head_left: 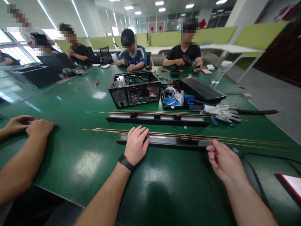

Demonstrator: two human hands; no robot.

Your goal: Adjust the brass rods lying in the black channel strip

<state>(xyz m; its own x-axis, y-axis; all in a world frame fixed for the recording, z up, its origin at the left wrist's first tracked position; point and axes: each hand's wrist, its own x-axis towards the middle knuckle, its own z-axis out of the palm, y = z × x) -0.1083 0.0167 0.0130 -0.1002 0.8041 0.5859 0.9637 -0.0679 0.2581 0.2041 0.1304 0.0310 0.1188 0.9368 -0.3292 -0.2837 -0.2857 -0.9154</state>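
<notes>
In front of me on the green table lies a long black rail (162,142) with a silvery inner face. Several thin brass-coloured rods (254,141) run along it and stick out past both ends. My left hand (136,145), with a black band on its wrist, rests over the rail's left part with fingers stretched out. At the right end my right hand (223,158) is closed in a pinch on one thin rod; its fingertips partly hide the spot. A second black rail (157,119), also with thin rods along it, lies just behind.
An opened black computer case (135,89) stands beyond the rails. Blue-and-white work gloves (222,114) lie to the right near a black panel (202,89). A co-worker's hands (39,127) are at the left. Other people sit across the table. A black cable (256,171) lies right.
</notes>
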